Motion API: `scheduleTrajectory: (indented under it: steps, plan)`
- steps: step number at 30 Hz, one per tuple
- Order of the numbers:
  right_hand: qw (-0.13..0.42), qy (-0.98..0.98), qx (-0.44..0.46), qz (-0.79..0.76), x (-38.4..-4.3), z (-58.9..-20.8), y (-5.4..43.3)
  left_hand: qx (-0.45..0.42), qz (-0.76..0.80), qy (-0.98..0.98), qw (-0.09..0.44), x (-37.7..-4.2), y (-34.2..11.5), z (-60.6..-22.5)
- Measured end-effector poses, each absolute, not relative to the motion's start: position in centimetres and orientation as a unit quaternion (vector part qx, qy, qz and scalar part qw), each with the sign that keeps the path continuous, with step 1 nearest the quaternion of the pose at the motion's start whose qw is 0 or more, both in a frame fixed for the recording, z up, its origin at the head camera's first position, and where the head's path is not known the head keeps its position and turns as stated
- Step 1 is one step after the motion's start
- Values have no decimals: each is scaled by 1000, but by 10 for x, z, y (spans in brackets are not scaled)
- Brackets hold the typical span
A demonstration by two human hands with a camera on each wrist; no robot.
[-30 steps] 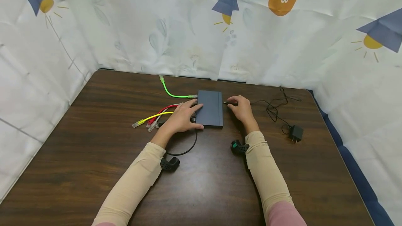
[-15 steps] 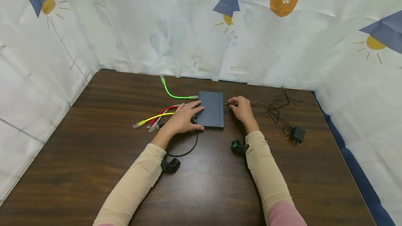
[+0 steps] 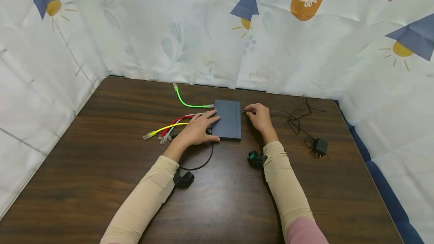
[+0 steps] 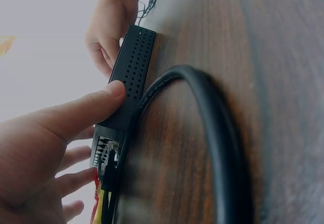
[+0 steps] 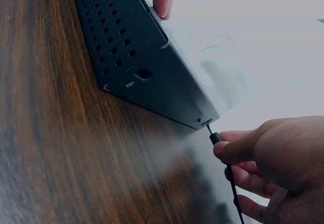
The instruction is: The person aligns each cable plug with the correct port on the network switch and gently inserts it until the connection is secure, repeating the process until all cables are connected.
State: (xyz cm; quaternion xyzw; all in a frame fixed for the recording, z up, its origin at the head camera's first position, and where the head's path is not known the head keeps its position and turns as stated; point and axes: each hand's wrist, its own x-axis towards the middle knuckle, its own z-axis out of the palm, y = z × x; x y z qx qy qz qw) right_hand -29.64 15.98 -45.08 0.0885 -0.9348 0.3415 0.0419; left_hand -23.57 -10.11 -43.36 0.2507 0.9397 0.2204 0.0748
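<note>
A dark grey network switch (image 3: 228, 123) lies on the table, with coloured network cables at its left side. My left hand (image 3: 197, 130) rests with spread fingers on its left part, the thumb against the perforated near side (image 4: 135, 57). My right hand (image 3: 260, 118) pinches the black power plug (image 5: 215, 138) between thumb and fingers, its thin metal tip at the far end of the switch's right side. Whether the tip is inside the socket, I cannot tell. A black cable (image 4: 202, 107) loops from the port side; the other cable ends there are partly hidden by my left hand.
The power cord (image 3: 294, 121) runs right in tangled loops to a black adapter (image 3: 320, 147). A green cable (image 3: 183, 101) curves toward the back; yellow (image 3: 164, 129), red and white ones lie left. A patterned white curtain (image 3: 203, 40) stands behind the table.
Both hands keep nearly the same places. The right hand and plug have shifted only very slightly against the switch; the head view itself has moved a little.
</note>
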Motion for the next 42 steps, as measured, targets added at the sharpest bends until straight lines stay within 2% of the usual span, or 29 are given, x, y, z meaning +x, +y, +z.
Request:
scheduleTrajectory:
  steps: [11, 27, 42]
  plan:
    - [40, -934, 77, 347, -299, -452, 155, 237, 253, 932, 102, -235, -100, -434]
    - [51, -931, 73, 353, -306, -454, 155, 234, 239, 937, 106, -235, -99, -434]
    - [51, -931, 73, 354, -306, -453, 154, 246, 229, 938, 86, -233, -100, -432]
